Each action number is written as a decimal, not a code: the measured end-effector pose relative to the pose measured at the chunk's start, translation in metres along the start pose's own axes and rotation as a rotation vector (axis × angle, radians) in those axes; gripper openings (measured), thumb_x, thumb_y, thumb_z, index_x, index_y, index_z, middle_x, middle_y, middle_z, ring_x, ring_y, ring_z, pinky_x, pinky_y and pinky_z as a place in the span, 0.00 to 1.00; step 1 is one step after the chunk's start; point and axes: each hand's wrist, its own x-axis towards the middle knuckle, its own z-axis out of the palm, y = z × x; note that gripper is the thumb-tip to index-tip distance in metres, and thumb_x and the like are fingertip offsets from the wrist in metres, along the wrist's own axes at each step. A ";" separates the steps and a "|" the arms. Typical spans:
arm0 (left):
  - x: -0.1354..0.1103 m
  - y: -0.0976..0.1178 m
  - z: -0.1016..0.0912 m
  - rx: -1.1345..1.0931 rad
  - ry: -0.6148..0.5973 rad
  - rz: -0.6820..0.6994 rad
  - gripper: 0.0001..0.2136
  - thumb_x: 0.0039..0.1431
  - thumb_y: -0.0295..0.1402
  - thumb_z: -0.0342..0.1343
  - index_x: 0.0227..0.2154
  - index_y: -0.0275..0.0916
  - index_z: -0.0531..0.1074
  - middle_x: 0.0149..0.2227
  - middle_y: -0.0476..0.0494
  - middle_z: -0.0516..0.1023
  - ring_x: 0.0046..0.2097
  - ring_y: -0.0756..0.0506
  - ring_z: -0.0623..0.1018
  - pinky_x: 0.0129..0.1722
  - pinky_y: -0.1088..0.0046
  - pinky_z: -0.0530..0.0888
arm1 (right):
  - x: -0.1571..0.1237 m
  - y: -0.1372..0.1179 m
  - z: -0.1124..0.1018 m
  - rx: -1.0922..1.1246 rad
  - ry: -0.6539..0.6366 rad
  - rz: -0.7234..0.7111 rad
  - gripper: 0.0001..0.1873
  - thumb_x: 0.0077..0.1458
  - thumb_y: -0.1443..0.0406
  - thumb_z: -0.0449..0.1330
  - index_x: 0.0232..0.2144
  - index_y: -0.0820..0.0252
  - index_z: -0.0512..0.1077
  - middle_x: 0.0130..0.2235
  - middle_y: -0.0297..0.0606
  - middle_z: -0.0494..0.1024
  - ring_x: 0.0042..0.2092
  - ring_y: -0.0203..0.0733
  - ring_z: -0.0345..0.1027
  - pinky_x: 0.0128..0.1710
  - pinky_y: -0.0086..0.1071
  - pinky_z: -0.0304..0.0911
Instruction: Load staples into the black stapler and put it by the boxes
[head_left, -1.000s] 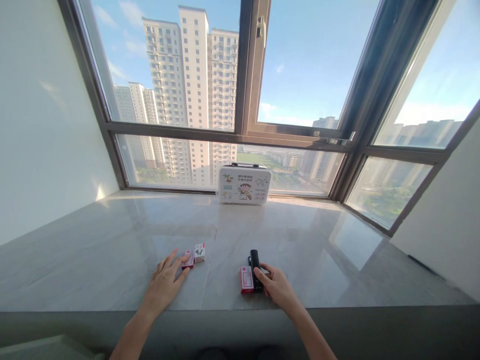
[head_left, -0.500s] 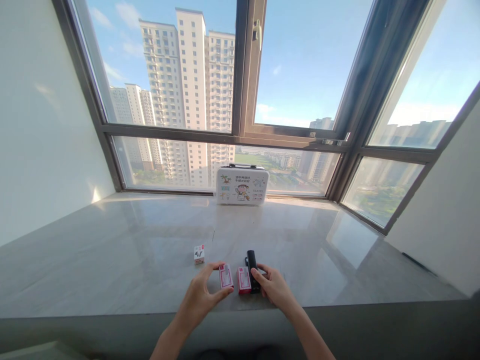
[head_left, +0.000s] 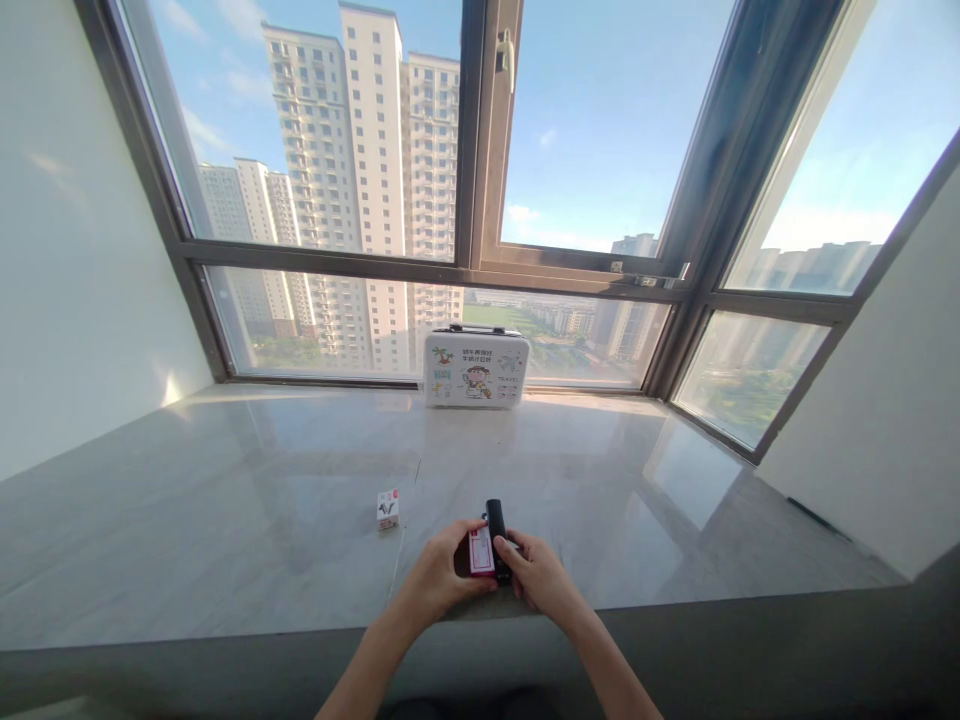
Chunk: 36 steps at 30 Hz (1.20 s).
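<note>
My left hand [head_left: 441,578] is curled around a small pink box [head_left: 481,552] near the front edge of the marble sill [head_left: 225,520]. Right beside the box lies a black stapler-like object [head_left: 496,524]. My right hand [head_left: 541,577] has its fingers closed on the near end of it. Both hands meet at these two things. Only one pink box shows; whether another lies under my left hand I cannot tell. A small white box [head_left: 388,508] stands alone to the left, clear of both hands.
A white carry case [head_left: 475,368] with cartoon prints stands against the window at the back centre. Window frames [head_left: 480,265] close off the far side and right. A white wall rises on the left. The sill's front edge runs just under my wrists.
My left hand picked a pink box from beside the white box and carried it right to the stapler. The right hand stayed on the stapler. The view drifted slightly right.
</note>
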 end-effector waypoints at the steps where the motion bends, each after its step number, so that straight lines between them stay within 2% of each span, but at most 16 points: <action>1: 0.000 0.000 0.000 0.001 0.008 0.019 0.40 0.43 0.43 0.72 0.60 0.49 0.65 0.55 0.42 0.74 0.54 0.38 0.75 0.54 0.62 0.72 | -0.001 0.000 0.000 0.003 0.014 0.016 0.38 0.61 0.37 0.48 0.53 0.62 0.71 0.15 0.28 0.67 0.13 0.33 0.54 0.14 0.24 0.48; 3: -0.001 -0.003 -0.004 0.029 0.067 0.065 0.41 0.47 0.47 0.70 0.63 0.48 0.61 0.58 0.40 0.71 0.57 0.38 0.73 0.57 0.61 0.70 | -0.003 0.001 -0.002 0.019 0.056 0.066 0.41 0.62 0.36 0.44 0.56 0.62 0.69 0.16 0.28 0.68 0.13 0.34 0.55 0.13 0.25 0.47; 5: -0.002 -0.011 -0.017 0.122 0.225 0.068 0.32 0.55 0.51 0.63 0.60 0.45 0.63 0.55 0.39 0.73 0.55 0.39 0.73 0.56 0.62 0.69 | -0.007 0.002 -0.004 0.038 0.078 0.122 0.43 0.62 0.36 0.41 0.59 0.63 0.65 0.16 0.29 0.69 0.13 0.34 0.56 0.13 0.25 0.46; 7: -0.003 -0.025 -0.041 0.279 0.462 -0.026 0.22 0.62 0.53 0.55 0.49 0.41 0.69 0.46 0.40 0.75 0.48 0.41 0.75 0.50 0.64 0.70 | -0.013 0.003 -0.006 0.031 0.075 0.136 0.45 0.62 0.36 0.44 0.63 0.65 0.61 0.17 0.28 0.68 0.14 0.35 0.56 0.15 0.26 0.48; 9: -0.004 -0.043 -0.071 0.447 0.639 -0.208 0.21 0.65 0.54 0.48 0.41 0.40 0.70 0.39 0.42 0.76 0.43 0.41 0.75 0.45 0.66 0.70 | -0.020 0.003 -0.006 -0.015 0.091 0.088 0.47 0.59 0.37 0.53 0.65 0.68 0.58 0.18 0.26 0.68 0.18 0.35 0.58 0.18 0.26 0.50; 10: -0.004 -0.051 -0.084 0.515 0.627 -0.311 0.22 0.67 0.54 0.44 0.37 0.41 0.70 0.36 0.43 0.76 0.40 0.42 0.75 0.42 0.68 0.69 | -0.023 0.002 -0.005 -0.049 0.106 0.059 0.50 0.57 0.38 0.57 0.66 0.69 0.56 0.19 0.26 0.67 0.20 0.35 0.59 0.20 0.27 0.51; 11: -0.003 -0.058 -0.097 0.557 0.564 -0.390 0.23 0.68 0.54 0.41 0.34 0.41 0.70 0.33 0.44 0.75 0.36 0.43 0.75 0.38 0.69 0.68 | -0.025 0.001 -0.005 -0.085 0.120 0.035 0.52 0.55 0.40 0.61 0.67 0.70 0.54 0.20 0.25 0.66 0.22 0.35 0.60 0.22 0.27 0.52; 14: 0.003 -0.070 -0.115 0.595 0.403 -0.447 0.26 0.67 0.55 0.40 0.25 0.42 0.71 0.24 0.46 0.74 0.29 0.43 0.74 0.30 0.71 0.61 | -0.030 -0.004 -0.003 -0.174 0.109 0.018 0.58 0.48 0.45 0.69 0.69 0.71 0.50 0.22 0.25 0.67 0.26 0.37 0.62 0.24 0.28 0.52; 16: 0.009 -0.070 -0.112 0.609 0.334 -0.421 0.27 0.67 0.56 0.41 0.23 0.43 0.72 0.24 0.45 0.74 0.29 0.43 0.75 0.29 0.71 0.58 | -0.029 -0.009 -0.002 -0.219 0.081 0.016 0.58 0.45 0.48 0.72 0.68 0.69 0.53 0.23 0.26 0.69 0.27 0.39 0.64 0.25 0.28 0.52; 18: 0.018 -0.065 -0.099 0.626 0.275 -0.394 0.29 0.67 0.57 0.41 0.22 0.43 0.73 0.25 0.44 0.76 0.31 0.42 0.76 0.29 0.71 0.57 | -0.028 -0.014 -0.003 -0.261 0.068 -0.003 0.54 0.42 0.52 0.74 0.66 0.66 0.58 0.24 0.28 0.71 0.28 0.40 0.65 0.26 0.28 0.51; 25: 0.040 -0.035 -0.023 0.655 0.125 -0.297 0.32 0.69 0.56 0.36 0.25 0.42 0.76 0.28 0.42 0.79 0.32 0.45 0.77 0.31 0.71 0.58 | -0.021 -0.032 -0.003 -0.411 0.044 -0.045 0.42 0.42 0.57 0.73 0.59 0.59 0.67 0.29 0.31 0.78 0.32 0.44 0.71 0.29 0.29 0.56; 27: 0.043 -0.028 -0.008 0.657 0.092 -0.275 0.32 0.70 0.55 0.34 0.27 0.43 0.78 0.30 0.42 0.81 0.34 0.44 0.78 0.32 0.71 0.60 | -0.019 -0.035 -0.003 -0.421 0.020 -0.064 0.38 0.42 0.57 0.73 0.56 0.56 0.68 0.31 0.31 0.79 0.34 0.46 0.73 0.31 0.29 0.57; 30: 0.045 -0.023 0.001 0.664 0.045 -0.265 0.34 0.70 0.54 0.30 0.30 0.43 0.79 0.32 0.41 0.81 0.36 0.43 0.79 0.34 0.71 0.62 | -0.015 -0.034 -0.006 -0.393 -0.025 -0.096 0.34 0.42 0.58 0.72 0.53 0.55 0.70 0.34 0.31 0.81 0.36 0.46 0.74 0.33 0.29 0.60; 34: 0.052 -0.021 0.001 0.672 -0.022 -0.268 0.36 0.70 0.54 0.29 0.30 0.42 0.80 0.30 0.38 0.81 0.38 0.41 0.80 0.37 0.70 0.66 | -0.010 -0.024 -0.016 -0.338 -0.066 -0.090 0.36 0.42 0.57 0.72 0.54 0.57 0.70 0.33 0.30 0.80 0.32 0.43 0.71 0.30 0.28 0.58; 36: 0.061 -0.019 0.004 0.670 -0.055 -0.269 0.37 0.70 0.54 0.28 0.31 0.40 0.81 0.29 0.37 0.81 0.38 0.41 0.80 0.38 0.70 0.67 | -0.008 -0.019 -0.025 -0.323 -0.076 -0.094 0.33 0.42 0.57 0.72 0.52 0.57 0.72 0.33 0.31 0.80 0.32 0.43 0.71 0.29 0.27 0.58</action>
